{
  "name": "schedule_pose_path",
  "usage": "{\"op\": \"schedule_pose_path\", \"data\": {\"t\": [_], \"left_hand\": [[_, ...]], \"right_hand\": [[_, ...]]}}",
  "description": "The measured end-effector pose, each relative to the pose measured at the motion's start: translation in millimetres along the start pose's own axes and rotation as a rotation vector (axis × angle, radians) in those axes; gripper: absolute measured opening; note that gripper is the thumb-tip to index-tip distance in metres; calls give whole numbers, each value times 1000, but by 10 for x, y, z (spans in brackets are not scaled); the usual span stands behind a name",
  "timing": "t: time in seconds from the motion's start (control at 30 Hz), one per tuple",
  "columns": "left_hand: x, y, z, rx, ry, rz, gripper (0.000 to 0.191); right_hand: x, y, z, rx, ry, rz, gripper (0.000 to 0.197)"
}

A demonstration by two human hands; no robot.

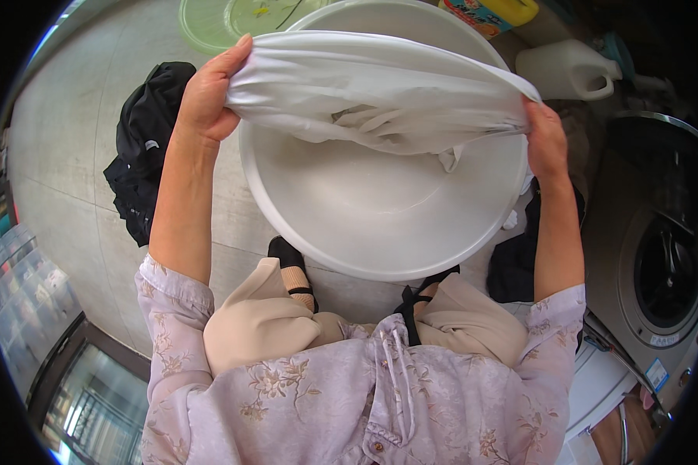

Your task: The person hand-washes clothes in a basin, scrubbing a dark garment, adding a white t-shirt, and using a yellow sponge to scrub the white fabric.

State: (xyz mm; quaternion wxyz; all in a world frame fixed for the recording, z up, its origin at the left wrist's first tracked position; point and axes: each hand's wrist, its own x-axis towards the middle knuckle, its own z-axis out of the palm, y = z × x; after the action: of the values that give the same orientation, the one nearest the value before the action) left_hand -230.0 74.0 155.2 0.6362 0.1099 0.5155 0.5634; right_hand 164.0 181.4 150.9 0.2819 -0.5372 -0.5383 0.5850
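Note:
A white cloth garment (384, 87) is stretched sideways above a large round white plastic basin (378, 226). My left hand (212, 90) grips its left end, with the fingers hidden in the fabric and the thumb on top. On the other side my right hand (544, 136) holds the right end near the basin's rim. Folds of the cloth sag between the hands, with a small corner hanging down. The basin stands on the floor in front of my feet; no water can be made out in its visible part.
Black clothing (151, 139) lies on the tiled floor at left, and dark cloth (512, 267) at right. A green basin (209, 23), a yellow-capped detergent bottle (483, 14) and a white plastic jug (558, 70) stand beyond. A front-loading washing machine (628, 290) is at right, clear plastic boxes (35, 296) at left.

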Motion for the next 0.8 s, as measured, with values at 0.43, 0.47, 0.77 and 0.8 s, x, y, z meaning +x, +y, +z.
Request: {"op": "schedule_pose_path", "data": {"t": [0.43, 0.47, 0.77, 0.8], "left_hand": [[-415, -464, 42, 1439, -339, 178, 38], [-464, -560, 53, 1440, -338, 174, 38], [-614, -1097, 54, 1986, -674, -23, 37], [-618, -1153, 1, 1987, -673, -25, 37]], "right_hand": [[-747, 49, 96, -739, -572, -157, 53], [-793, 112, 168, -798, -673, 54, 47], [-1191, 626, 431, -900, -955, -51, 19], [-1199, 623, 456, -899, -956, -51, 19]]}}
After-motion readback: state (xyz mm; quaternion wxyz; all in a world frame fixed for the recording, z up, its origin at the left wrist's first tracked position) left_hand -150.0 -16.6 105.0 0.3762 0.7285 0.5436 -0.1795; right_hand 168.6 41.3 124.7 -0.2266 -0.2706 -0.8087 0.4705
